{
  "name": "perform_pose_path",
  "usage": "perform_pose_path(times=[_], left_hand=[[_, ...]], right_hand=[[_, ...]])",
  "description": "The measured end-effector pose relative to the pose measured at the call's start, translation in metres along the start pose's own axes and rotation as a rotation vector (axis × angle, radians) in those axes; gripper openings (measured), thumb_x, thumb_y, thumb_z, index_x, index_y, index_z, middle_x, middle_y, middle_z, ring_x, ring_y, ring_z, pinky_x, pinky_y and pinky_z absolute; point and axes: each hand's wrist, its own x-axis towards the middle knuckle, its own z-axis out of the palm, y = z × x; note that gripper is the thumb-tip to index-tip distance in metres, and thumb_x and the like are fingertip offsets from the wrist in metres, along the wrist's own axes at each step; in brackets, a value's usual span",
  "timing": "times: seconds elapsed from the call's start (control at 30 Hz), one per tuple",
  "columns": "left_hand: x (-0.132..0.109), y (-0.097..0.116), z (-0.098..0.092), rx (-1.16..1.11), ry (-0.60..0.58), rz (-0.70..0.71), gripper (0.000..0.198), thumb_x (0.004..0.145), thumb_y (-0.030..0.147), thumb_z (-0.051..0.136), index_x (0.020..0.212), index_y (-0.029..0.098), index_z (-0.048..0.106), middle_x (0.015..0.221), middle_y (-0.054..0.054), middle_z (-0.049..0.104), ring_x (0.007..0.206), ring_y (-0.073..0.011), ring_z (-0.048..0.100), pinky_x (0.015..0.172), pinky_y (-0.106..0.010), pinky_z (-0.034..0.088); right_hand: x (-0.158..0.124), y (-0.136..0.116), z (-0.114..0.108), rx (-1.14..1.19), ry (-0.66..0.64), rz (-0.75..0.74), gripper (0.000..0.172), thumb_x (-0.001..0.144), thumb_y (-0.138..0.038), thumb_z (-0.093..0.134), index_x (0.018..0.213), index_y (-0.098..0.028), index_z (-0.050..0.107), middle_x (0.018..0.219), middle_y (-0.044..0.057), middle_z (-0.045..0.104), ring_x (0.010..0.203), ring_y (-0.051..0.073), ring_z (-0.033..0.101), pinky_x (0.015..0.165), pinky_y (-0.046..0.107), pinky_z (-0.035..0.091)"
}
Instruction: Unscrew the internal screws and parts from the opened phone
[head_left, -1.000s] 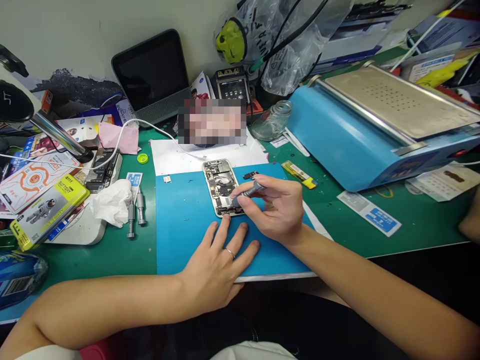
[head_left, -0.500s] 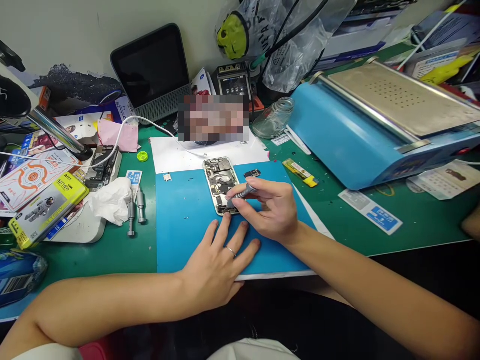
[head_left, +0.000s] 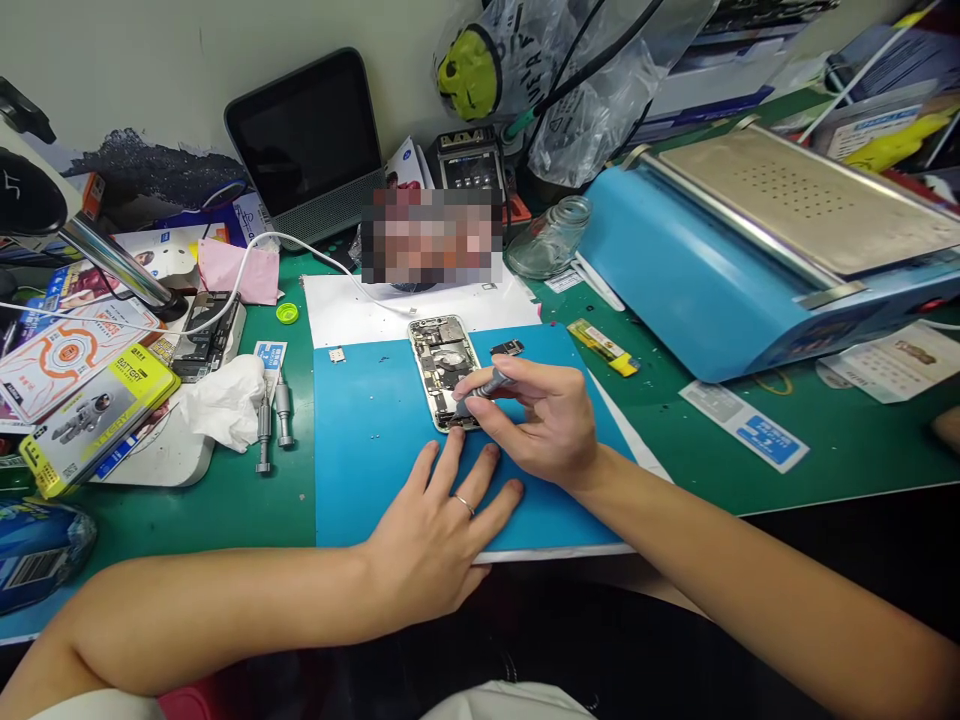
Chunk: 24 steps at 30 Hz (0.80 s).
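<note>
An opened smartphone (head_left: 441,352) with its inner parts bare lies on a blue mat (head_left: 360,490). My right hand (head_left: 544,415) pinches a grey screwdriver (head_left: 491,384), slanted down toward the phone's lower end; its tip is hidden behind my fingers. Flat on the mat, my left hand (head_left: 442,515) has its fingers spread, with a fingertip at the phone's bottom edge. A small dark component (head_left: 508,348) rests just right of the phone. Near the mat's left edge sits a small silver piece (head_left: 337,355), and several tiny bits, perhaps screws, are scattered between.
Two more screwdrivers (head_left: 264,435) lie left of the mat, beside a crumpled tissue (head_left: 225,405) and a yellow battery box (head_left: 97,415). A blue machine with a metal plate (head_left: 712,270) stands at right. Behind are a glass jar (head_left: 551,240) and a dark-screened display (head_left: 307,140). A white cable (head_left: 300,243) crosses the back left.
The whole view has shifted very slightly. Both hands, the screwdriver and the phone keep the same positions relative to each other.
</note>
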Motion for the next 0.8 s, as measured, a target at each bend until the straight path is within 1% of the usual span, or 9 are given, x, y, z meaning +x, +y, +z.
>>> perform_pose_path(times=[0.07, 0.13, 0.2, 0.27, 0.37, 0.5, 0.57, 0.73, 0.8], left_hand=[[0.0001, 0.0000, 0.0001, 0.003, -0.004, -0.004, 0.076, 0.093, 0.051, 0.057, 0.155, 0.015, 0.032, 0.162, -0.021, 0.030, 0.149, -0.0486, 0.026, 0.119, -0.056, 0.022], [0.0003, -0.0002, 0.0003, 0.007, -0.003, -0.008, 0.076, 0.093, 0.052, 0.057, 0.155, 0.015, 0.032, 0.162, -0.021, 0.030, 0.149, -0.0482, 0.026, 0.119, -0.056, 0.023], [0.0005, -0.0004, 0.0003, 0.006, 0.000, -0.009, 0.077, 0.092, 0.052, 0.057, 0.155, 0.015, 0.032, 0.162, -0.020, 0.030, 0.149, -0.0477, 0.027, 0.119, -0.056, 0.024], [0.0006, -0.0008, 0.0001, 0.002, 0.002, -0.008, 0.077, 0.092, 0.052, 0.058, 0.154, 0.015, 0.032, 0.161, -0.020, 0.030, 0.149, -0.0475, 0.028, 0.119, -0.056, 0.024], [0.0009, -0.0012, -0.0005, -0.005, -0.001, -0.009, 0.077, 0.092, 0.052, 0.058, 0.155, 0.015, 0.032, 0.161, -0.021, 0.030, 0.149, -0.0481, 0.027, 0.119, -0.056, 0.024], [0.0007, -0.0014, -0.0010, -0.006, -0.001, -0.008, 0.080, 0.091, 0.052, 0.060, 0.155, 0.014, 0.031, 0.161, -0.022, 0.030, 0.150, -0.0488, 0.025, 0.119, -0.056, 0.025], [0.0006, -0.0015, -0.0010, -0.005, -0.001, -0.009, 0.080, 0.091, 0.052, 0.060, 0.155, 0.014, 0.031, 0.161, -0.022, 0.030, 0.150, -0.0486, 0.025, 0.119, -0.056, 0.025], [0.0014, -0.0017, -0.0008, -0.002, 0.012, -0.005, 0.078, 0.092, 0.051, 0.058, 0.155, 0.014, 0.032, 0.160, -0.022, 0.030, 0.150, -0.0487, 0.026, 0.119, -0.056, 0.026], [0.0018, -0.0014, -0.0007, -0.004, 0.011, -0.007, 0.078, 0.091, 0.052, 0.059, 0.155, 0.014, 0.032, 0.161, -0.022, 0.030, 0.150, -0.0489, 0.025, 0.119, -0.056, 0.025]], right_hand=[[0.0016, 0.0005, -0.0016, -0.024, -0.043, -0.051, 0.060, 0.087, -0.004, 0.065, 0.140, -0.026, 0.047, 0.094, 0.003, 0.072, 0.081, 0.014, 0.073, 0.068, 0.025, 0.066], [0.0040, 0.0006, -0.0028, -0.060, -0.066, -0.139, 0.062, 0.087, -0.006, 0.067, 0.141, -0.026, 0.046, 0.096, 0.004, 0.072, 0.083, 0.014, 0.073, 0.074, 0.028, 0.066], [0.0064, 0.0001, -0.0032, -0.111, -0.058, -0.223, 0.064, 0.085, -0.005, 0.070, 0.141, -0.025, 0.046, 0.098, 0.005, 0.072, 0.087, 0.016, 0.073, 0.079, 0.031, 0.066], [0.0082, -0.0012, -0.0026, -0.168, -0.037, -0.263, 0.066, 0.083, -0.003, 0.071, 0.141, -0.023, 0.045, 0.098, 0.006, 0.072, 0.089, 0.017, 0.073, 0.079, 0.032, 0.066], [0.0098, -0.0042, -0.0014, -0.206, -0.029, -0.272, 0.064, 0.083, -0.001, 0.069, 0.139, -0.022, 0.045, 0.098, 0.007, 0.071, 0.091, 0.019, 0.073, 0.078, 0.034, 0.066], [0.0106, -0.0068, -0.0012, -0.193, -0.051, -0.270, 0.062, 0.084, 0.001, 0.062, 0.139, -0.021, 0.045, 0.098, 0.007, 0.070, 0.090, 0.018, 0.072, 0.074, 0.033, 0.066], [0.0106, -0.0065, -0.0015, -0.184, -0.051, -0.268, 0.061, 0.084, 0.002, 0.060, 0.138, -0.021, 0.045, 0.099, 0.008, 0.070, 0.091, 0.019, 0.071, 0.075, 0.034, 0.066], [0.0099, -0.0049, -0.0009, -0.177, -0.042, -0.267, 0.062, 0.084, -0.003, 0.068, 0.138, -0.023, 0.044, 0.100, 0.007, 0.071, 0.091, 0.018, 0.072, 0.077, 0.034, 0.067], [0.0097, -0.0052, -0.0003, -0.200, -0.027, -0.267, 0.061, 0.084, -0.001, 0.066, 0.137, -0.023, 0.045, 0.099, 0.007, 0.071, 0.091, 0.018, 0.072, 0.076, 0.033, 0.067]])
